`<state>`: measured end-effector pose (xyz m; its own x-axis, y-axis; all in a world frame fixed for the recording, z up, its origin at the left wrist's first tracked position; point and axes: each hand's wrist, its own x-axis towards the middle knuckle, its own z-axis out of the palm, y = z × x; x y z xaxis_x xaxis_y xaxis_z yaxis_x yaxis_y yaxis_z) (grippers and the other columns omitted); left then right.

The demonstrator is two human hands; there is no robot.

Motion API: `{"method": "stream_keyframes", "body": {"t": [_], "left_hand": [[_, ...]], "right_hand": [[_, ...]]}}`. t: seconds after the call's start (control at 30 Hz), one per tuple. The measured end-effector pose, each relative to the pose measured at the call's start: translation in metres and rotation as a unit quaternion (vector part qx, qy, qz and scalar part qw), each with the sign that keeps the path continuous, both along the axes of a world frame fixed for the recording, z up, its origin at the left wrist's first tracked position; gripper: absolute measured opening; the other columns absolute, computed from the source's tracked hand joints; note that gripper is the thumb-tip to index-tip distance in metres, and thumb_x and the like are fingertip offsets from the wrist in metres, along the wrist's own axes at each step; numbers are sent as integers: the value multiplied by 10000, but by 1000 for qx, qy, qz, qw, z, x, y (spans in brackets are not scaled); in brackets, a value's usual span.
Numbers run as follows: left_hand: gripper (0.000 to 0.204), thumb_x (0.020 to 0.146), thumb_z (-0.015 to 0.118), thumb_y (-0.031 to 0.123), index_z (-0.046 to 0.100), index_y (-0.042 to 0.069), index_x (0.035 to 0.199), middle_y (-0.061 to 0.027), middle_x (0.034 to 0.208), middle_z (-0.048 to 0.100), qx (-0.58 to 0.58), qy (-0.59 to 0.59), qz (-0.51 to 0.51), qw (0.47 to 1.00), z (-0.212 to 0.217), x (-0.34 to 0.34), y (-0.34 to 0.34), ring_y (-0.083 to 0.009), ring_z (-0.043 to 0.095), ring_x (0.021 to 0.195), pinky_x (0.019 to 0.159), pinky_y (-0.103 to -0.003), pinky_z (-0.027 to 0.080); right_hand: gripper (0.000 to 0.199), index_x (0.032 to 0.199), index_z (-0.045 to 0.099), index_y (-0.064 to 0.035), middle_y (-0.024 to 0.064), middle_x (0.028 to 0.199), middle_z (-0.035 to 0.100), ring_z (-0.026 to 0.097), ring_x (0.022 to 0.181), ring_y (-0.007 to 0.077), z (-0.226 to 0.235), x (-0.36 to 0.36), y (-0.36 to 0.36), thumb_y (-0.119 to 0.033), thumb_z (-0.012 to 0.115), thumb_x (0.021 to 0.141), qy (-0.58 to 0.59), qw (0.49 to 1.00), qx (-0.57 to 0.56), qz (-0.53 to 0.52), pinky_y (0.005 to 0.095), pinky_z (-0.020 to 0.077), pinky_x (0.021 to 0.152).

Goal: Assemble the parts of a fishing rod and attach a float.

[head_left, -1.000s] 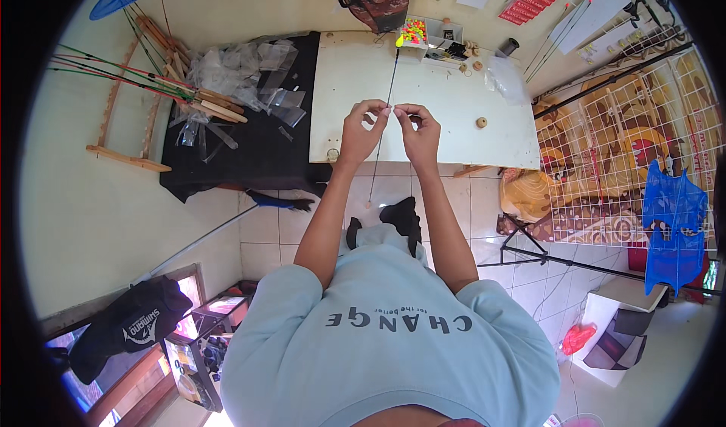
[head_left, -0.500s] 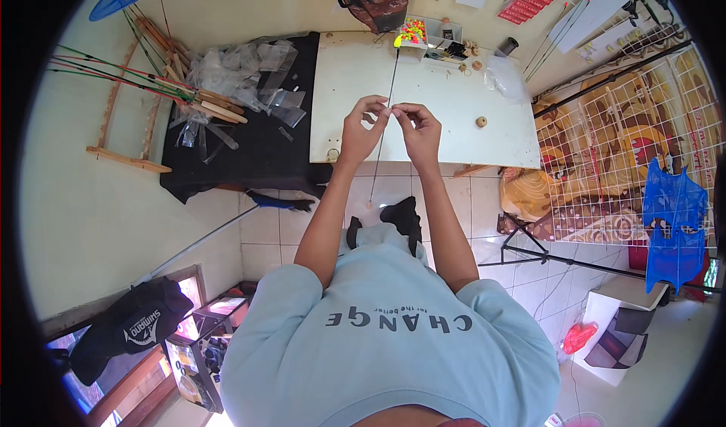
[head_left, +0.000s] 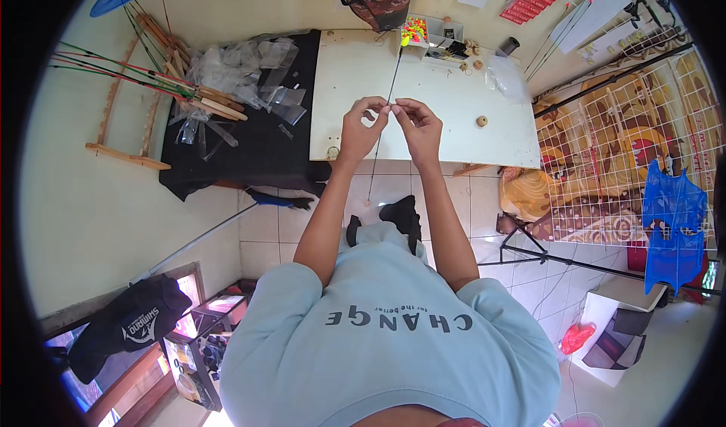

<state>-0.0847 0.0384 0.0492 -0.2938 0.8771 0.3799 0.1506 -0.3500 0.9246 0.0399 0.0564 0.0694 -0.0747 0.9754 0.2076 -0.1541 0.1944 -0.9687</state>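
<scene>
A thin dark fishing rod (head_left: 395, 71) with a bright yellow tip (head_left: 405, 41) slants from the back of the white table down past its front edge. Its lower end reaches over the floor. My left hand (head_left: 364, 128) pinches the rod about midway, thumb against fingers. Right beside it, my right hand (head_left: 420, 128) is also closed in a pinch, its fingertips meeting the left ones at the rod. Any small part between the fingertips is too small to make out.
The white table (head_left: 446, 143) carries an open box of colourful beads (head_left: 414, 29), a round wooden piece (head_left: 482, 121) and a clear plastic bag (head_left: 505, 77). Plastic bags (head_left: 234, 71) and several wooden-handled rods (head_left: 219, 108) lie on the black-covered table at left. A wire grid (head_left: 605, 147) stands at right.
The rod's yellow tip has shifted slightly to the right and its lower end slightly left. Both hands keep their pinch in nearly the same place.
</scene>
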Motion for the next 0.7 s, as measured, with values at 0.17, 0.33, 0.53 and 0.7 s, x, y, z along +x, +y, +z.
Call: {"method": "stream_keyframes", "body": {"t": [0.17,0.33,0.53,0.7], "left_hand": [[101,838,676,78,643,53,930,-34,897,670,5,24,16,1000,0,1,0,-152,598,810,675,-283,463],[108,841,677,90,649,53,939,-38,924,673,-11,10,6,1000,0,1,-1,-145,598,809,676,-267,457],[122,848,675,98,642,47,954,-39,933,674,-4,-5,3,1000,-2,3,0,-121,599,789,664,-255,453],[126,857,661,48,616,29,973,-19,897,644,1,-9,-14,1000,0,4,0,-69,585,806,661,-220,445]], "right_hand": [[147,954,670,13,46,880,678,588,770,79,0,1,1,-90,690,851,-29,1000,-6,-8,227,475,721],[136,966,643,10,44,874,674,594,783,78,0,0,3,-96,656,883,-12,1000,2,-1,233,475,733],[129,975,632,16,52,887,674,612,825,98,0,3,2,-85,640,896,5,1000,9,8,239,479,763],[124,975,634,17,65,901,680,619,821,103,0,5,4,-69,643,887,-17,1000,13,-10,240,482,761]]}}
